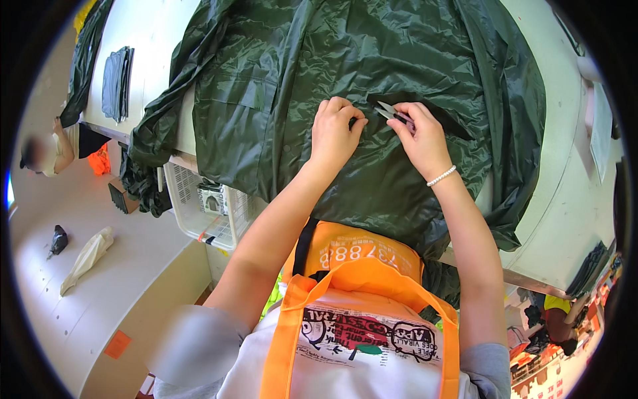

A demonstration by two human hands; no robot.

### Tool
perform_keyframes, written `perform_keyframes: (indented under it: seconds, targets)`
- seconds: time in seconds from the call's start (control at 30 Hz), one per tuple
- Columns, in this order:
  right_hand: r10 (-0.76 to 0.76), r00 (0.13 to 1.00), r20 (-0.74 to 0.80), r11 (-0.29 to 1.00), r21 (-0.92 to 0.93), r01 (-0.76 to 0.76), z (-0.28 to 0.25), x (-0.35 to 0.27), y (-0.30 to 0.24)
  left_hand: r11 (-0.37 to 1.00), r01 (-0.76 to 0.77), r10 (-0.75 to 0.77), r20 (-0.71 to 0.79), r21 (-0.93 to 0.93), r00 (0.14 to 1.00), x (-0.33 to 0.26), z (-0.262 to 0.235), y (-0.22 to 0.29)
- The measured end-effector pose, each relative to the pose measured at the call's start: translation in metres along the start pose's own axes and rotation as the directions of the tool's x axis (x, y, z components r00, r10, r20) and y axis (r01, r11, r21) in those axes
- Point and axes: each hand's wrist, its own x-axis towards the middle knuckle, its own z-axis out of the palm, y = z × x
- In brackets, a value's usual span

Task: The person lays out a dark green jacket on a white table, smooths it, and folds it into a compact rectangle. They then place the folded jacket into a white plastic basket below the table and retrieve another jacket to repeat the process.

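Note:
A dark green shiny garment point(345, 73) lies spread over a white table point(565, 199) and hangs over its near edge. My left hand point(335, 130) pinches a fold of the green fabric near a dark slit in it. Just to the right, my right hand point(419, 136) holds small metal thread snips point(387, 112), their blades pointing left toward the slit and my left fingers. A white bead bracelet circles my right wrist.
A folded grey cloth stack point(117, 81) lies on the table's far left. A white plastic basket point(206, 206) stands under the table edge. Another person point(46, 153) sits at far left. A lower white surface point(86, 266) holds a pale bag and a dark object.

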Motion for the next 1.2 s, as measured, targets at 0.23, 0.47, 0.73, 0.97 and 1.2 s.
perform_keyframes:
  seconds: [0.23,0.47,0.73,0.97,1.2]
  targets:
    - [-0.138,0.990,0.035,0.903,-0.405,0.140,0.008,-0.009,-0.001,0.993,0.063,-0.060,0.030,-0.102,0.998,0.005,0.002,-0.005]
    - [-0.289,0.956,0.050,0.823,-0.497,0.275,0.018,-0.004,-0.006,0.973,0.146,-0.120,0.149,-0.177,0.982,0.011,-0.008,-0.010]
    - [-0.330,0.940,0.089,0.760,-0.565,0.321,0.022,-0.001,-0.006,0.966,0.156,-0.127,0.147,-0.208,0.981,0.007,-0.010,-0.010]
    - [-0.250,0.968,-0.017,0.921,-0.311,0.233,-0.029,-0.077,-0.037,0.982,-0.032,0.098,0.360,-0.186,0.928,-0.072,-0.095,-0.002]
    - [0.226,0.820,-0.526,0.916,-0.171,-0.362,-0.178,-0.230,0.034,0.765,-0.016,-0.434,0.532,0.644,0.727,-0.214,-0.140,-0.038]
